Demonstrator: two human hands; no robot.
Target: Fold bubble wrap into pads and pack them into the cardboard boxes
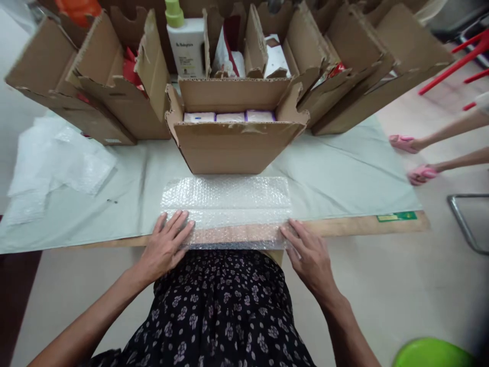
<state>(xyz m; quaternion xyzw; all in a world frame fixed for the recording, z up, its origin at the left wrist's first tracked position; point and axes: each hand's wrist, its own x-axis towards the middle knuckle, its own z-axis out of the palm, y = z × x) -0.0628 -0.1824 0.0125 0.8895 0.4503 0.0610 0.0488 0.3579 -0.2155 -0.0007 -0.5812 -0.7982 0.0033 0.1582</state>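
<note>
A clear sheet of bubble wrap (225, 193) lies at the table's front edge, with a crease running across it and its near strip reaching over the edge. My left hand (166, 242) rests on the sheet's left near corner, fingers stretched and slightly apart. On the right near corner, my right hand (309, 252) touches the sheet with extended fingers; its thumb side is partly hidden. Just beyond the sheet stands an open cardboard box (229, 150) holding a row of white packs with purple edges.
More open cardboard boxes (110, 102) line the back, one with a white pump bottle (187, 48). Loose bubble wrap pieces (80, 163) lie left on the pale tablecloth (344, 173). A green stool or bin (431, 354) is on the floor; another person's feet (422, 174) show at right.
</note>
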